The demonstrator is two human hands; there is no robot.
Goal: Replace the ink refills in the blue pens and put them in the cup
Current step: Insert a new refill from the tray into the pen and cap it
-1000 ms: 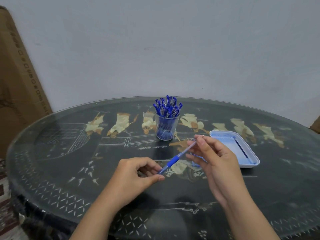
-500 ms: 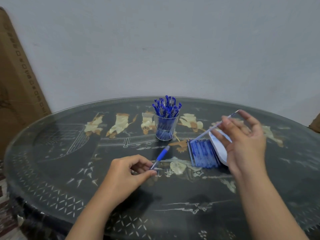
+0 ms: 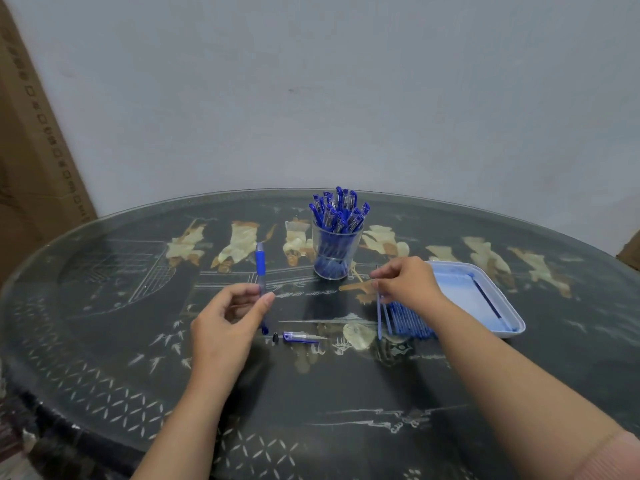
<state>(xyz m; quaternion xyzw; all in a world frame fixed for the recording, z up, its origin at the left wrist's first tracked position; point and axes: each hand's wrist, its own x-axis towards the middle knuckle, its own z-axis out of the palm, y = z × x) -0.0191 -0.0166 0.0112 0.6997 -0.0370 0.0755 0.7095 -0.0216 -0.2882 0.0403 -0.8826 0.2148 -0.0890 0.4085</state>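
Note:
My left hand (image 3: 231, 315) holds a blue pen barrel (image 3: 260, 268) upright above the table, its grip end pointing up. My right hand (image 3: 405, 284) pinches a thin blue refill (image 3: 380, 318) at the left edge of a row of several blue refills (image 3: 408, 322) lying on the table. A clear cup (image 3: 334, 254) packed with several blue pens stands behind and between the hands. A pen cap (image 3: 298, 337) and a small black tip piece (image 3: 275, 337) lie on the table near my left hand.
A white tray (image 3: 512, 303) with one dark refill in it sits to the right of the refill row. The round dark table (image 3: 104, 306) has a glass top with inlaid figures. A brown cardboard box (image 3: 31, 161) leans at the left wall.
My right hand dropped the old refill into the tray and came down onto the refill row. My left hand turned the pen barrel upright. The cap and tip piece are now uncovered on the table.

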